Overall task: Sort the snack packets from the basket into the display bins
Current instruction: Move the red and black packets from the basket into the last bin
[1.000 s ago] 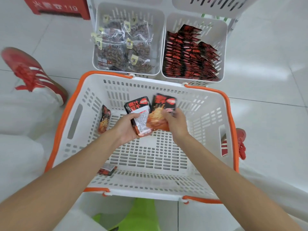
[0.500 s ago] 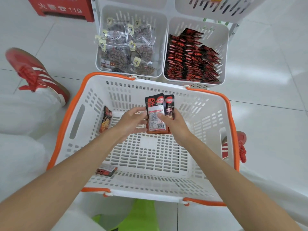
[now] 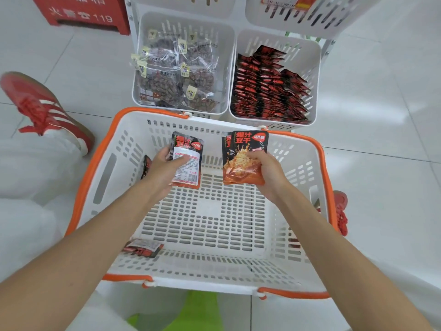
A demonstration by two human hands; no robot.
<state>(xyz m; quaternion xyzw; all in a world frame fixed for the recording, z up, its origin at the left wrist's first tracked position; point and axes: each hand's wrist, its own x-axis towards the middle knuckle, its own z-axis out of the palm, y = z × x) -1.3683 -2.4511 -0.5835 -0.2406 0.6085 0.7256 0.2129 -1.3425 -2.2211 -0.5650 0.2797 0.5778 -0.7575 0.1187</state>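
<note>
Two snack packets are held over the far half of the basket [image 3: 214, 223], apart from each other. The left hand [image 3: 162, 173] grips the left-hand packet [image 3: 188, 166], white label side up: the thumb lies across the label and the fingers are hidden behind it. The right hand [image 3: 268, 172] grips the right-hand packet [image 3: 243, 156], printed face up, with the fingers curled over its lower right part. A second packet edge shows behind it. Both packets stand with the long axis running toward the far edge, tops pointing at the bins.

Inside the basket, one packet [image 3: 146, 164] leans on the left wall and another [image 3: 143, 248] lies at the near left corner. Beyond the far edge, the left bin [image 3: 214, 27] holds clear bags and the right bin [image 3: 312, 75] holds red-black packets. A red shoe [image 3: 40, 108] stands off the basket's left.
</note>
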